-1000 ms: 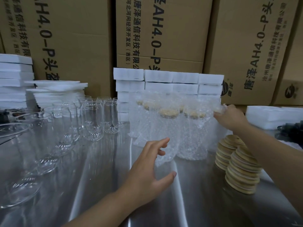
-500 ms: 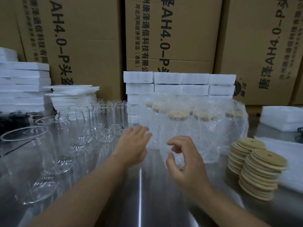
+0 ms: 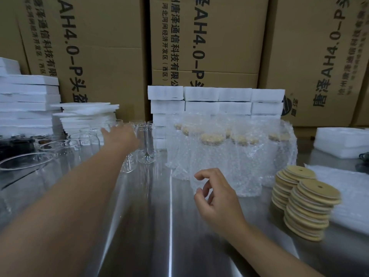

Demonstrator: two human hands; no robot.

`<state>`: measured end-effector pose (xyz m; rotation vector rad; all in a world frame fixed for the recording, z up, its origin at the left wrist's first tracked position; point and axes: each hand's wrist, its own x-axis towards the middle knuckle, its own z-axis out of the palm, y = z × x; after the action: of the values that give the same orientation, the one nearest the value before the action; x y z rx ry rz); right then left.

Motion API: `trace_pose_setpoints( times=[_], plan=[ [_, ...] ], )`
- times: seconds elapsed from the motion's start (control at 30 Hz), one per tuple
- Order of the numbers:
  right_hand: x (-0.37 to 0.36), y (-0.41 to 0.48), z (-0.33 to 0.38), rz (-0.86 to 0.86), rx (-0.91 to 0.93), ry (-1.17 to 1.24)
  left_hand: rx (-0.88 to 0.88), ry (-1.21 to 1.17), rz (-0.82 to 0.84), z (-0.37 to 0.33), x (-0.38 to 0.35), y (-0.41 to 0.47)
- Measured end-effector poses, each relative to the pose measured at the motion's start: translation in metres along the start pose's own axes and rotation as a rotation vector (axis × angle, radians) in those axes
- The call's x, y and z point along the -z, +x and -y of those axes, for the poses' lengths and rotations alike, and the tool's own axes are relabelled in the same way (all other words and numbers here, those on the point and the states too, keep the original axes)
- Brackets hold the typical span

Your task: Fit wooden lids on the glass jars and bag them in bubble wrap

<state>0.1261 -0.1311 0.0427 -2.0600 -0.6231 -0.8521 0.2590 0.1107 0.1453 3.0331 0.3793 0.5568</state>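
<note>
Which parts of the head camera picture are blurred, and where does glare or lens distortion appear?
In the head view, the left hand reaching to the glass jars is smeared by motion; the right hand is sharper. Bright glare streaks run down the steel table. Wide-angle distortion tilts the cardboard boxes at the edges; the wooden lids look soft.

Both forearms are bare from the lower frame edge to the wrists, with no sleeve, watch, bracelet or glove on either. The left hand [image 3: 121, 136] and right hand [image 3: 219, 202] are bare too; no ring shows on the fingers [image 3: 205, 172], whose nails look short.
</note>
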Motion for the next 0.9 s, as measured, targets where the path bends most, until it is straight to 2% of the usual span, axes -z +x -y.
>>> trace_pose_setpoints(
  times=[0.1,0.17,0.3,0.5,0.6,0.9],
  plan=[
    [0.000,0.001,-0.001,0.003,-0.007,-0.018,-0.036,0.016,0.005,-0.001,-0.011,-0.010],
    [0.000,0.000,-0.003,0.016,-0.020,-0.021,-0.072,0.014,-0.060,-0.004,-0.017,-0.019],
    [0.000,0.000,-0.005,0.020,-0.063,0.026,-0.107,-0.148,-0.373,-0.013,-0.024,-0.054],
    [-0.007,-0.001,-0.011,0.144,-0.047,0.086,-0.471,-0.187,-0.744,-0.028,-0.026,-0.127],
    [-0.010,0.000,-0.015,0.208,-0.045,0.089,-0.598,-0.196,-0.791,-0.032,-0.018,-0.158],
    [-0.004,-0.002,-0.012,0.149,-0.068,0.171,-0.968,-0.384,-0.954,-0.047,-0.028,-0.192]
  ],
)
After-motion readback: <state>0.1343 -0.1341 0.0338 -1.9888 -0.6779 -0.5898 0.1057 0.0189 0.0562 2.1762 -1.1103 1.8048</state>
